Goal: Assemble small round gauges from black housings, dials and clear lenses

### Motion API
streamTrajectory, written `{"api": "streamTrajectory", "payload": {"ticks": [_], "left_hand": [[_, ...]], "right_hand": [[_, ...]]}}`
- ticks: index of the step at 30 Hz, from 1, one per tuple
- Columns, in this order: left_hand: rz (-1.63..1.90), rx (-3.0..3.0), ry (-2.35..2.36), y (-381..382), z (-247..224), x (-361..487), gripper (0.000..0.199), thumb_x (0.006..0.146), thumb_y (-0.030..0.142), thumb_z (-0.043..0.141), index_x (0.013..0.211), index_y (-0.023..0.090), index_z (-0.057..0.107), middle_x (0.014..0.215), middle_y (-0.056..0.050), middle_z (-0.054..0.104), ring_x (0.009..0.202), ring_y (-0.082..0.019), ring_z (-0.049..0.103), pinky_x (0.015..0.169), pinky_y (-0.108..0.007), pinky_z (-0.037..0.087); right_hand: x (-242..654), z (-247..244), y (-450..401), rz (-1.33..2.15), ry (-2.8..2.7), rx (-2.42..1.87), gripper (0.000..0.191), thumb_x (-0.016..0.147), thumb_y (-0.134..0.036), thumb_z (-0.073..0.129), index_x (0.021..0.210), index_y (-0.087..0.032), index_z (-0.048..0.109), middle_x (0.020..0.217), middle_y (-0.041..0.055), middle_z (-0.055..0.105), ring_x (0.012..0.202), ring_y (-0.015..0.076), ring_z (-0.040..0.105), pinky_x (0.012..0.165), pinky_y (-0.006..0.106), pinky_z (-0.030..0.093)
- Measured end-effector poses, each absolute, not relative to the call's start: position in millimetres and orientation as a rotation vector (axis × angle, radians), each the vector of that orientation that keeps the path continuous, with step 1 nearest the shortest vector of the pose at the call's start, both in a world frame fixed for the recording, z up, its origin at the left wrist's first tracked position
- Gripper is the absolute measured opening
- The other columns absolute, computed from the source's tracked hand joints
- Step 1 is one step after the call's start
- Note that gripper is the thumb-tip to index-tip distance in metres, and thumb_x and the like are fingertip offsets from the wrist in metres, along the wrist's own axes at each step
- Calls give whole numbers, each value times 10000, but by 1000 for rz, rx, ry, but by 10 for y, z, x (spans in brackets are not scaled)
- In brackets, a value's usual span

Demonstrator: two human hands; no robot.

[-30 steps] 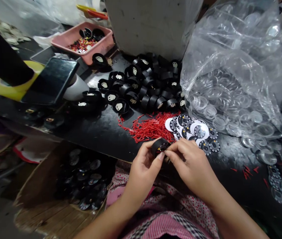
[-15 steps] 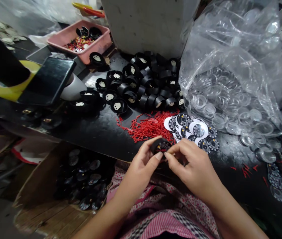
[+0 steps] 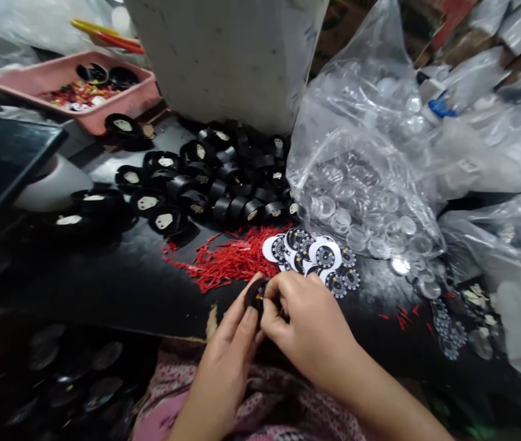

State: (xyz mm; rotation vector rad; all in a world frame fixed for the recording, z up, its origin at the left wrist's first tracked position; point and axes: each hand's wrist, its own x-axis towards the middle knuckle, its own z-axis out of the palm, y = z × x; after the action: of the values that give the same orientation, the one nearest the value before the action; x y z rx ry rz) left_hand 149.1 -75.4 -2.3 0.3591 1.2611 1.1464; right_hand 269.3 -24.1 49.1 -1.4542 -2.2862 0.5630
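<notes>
My left hand (image 3: 235, 334) grips a small round black case (image 3: 255, 293) by its rim, thumb in front, with part of a dark dial showing inside. Over the dial, the pinched fingers of my right hand (image 3: 295, 315) touch the case; whatever is between their tips is hidden. Just beyond the hands lies a pile of thin red pieces (image 3: 230, 257). To its right are printed black-and-white dial discs (image 3: 325, 256). Many black round cases (image 3: 219, 177), some with pale plates showing, are heaped farther back.
Clear round covers fill a plastic bag (image 3: 357, 184) at the right. A pink tray (image 3: 127, 104) of small parts stands back left, near a dark phone-like slab (image 3: 7, 159). A grey panel (image 3: 228, 55) rises behind the cases. Loose red pieces (image 3: 402, 315) lie right.
The view has swung right, so the table's things appear farther left. My left hand has tilted the black case, and my right fingers now cover more of its dial.
</notes>
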Motion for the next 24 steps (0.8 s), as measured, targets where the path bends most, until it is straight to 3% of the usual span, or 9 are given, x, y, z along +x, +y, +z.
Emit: {"api": "streamTrajectory", "payload": {"ticks": [3,5,6,8,11,17,24], "left_hand": [[1048,711,1381,-728,-131,1397,417,848,483,665,1253,383,660,1393,9,623,1418,-282,412,1212,-489,193],[1054,732,1335,-715,-174,1349,456,872,491,627,1312,370,616,1407,-7,610,1390,-298,453,1190,-516,256],[1079,687,1288,-713,-185,1339,473,883,496,607,1337,361,595,1411,-15,607,1362,-305,488,1167,-520,312],[1112,588,1199,-717,-193,1350,477,893,491,595,1349,354,583,1409,-17,609,1314,-308,542,1120,-505,403],[1093,518,1125,-725,-207,1395,395,888,457,624,1274,375,643,1376,23,635,1321,-295,536,1090,-452,461],[1109,473,1063,-699,-244,1414,402,905,437,613,1282,300,642,1390,-23,622,1354,-311,491,1105,-514,432],[1158,346,1028,-653,-165,1421,374,858,419,688,1197,261,696,1282,-64,700,1205,-269,638,1067,-454,486]], "right_hand": [[2913,472,-39,842,-2302,-1434,124,884,-189,568,789,-206,646,719,-27,670,631,121,564,638,269,411],[3163,416,221,726,-2251,-1515,186,921,-247,524,834,-222,686,820,1,713,732,139,629,685,271,450],[3297,378,371,485,-2152,-1708,200,935,-286,514,913,-227,703,925,27,726,830,163,650,752,297,464],[3542,298,652,273,-2028,-1889,287,916,-303,536,1123,-164,679,1171,160,673,1020,281,622,880,449,427],[3764,213,873,174,-2019,-1992,352,850,-329,625,1131,-127,693,1167,215,667,1109,393,565,941,596,334],[3789,177,771,210,-2052,-2020,301,851,-340,599,1099,-202,701,1121,127,702,1069,334,585,915,519,383],[3798,235,798,299,-2051,-1967,328,796,-381,676,1049,-174,665,1069,128,697,972,315,596,883,493,403]]}}
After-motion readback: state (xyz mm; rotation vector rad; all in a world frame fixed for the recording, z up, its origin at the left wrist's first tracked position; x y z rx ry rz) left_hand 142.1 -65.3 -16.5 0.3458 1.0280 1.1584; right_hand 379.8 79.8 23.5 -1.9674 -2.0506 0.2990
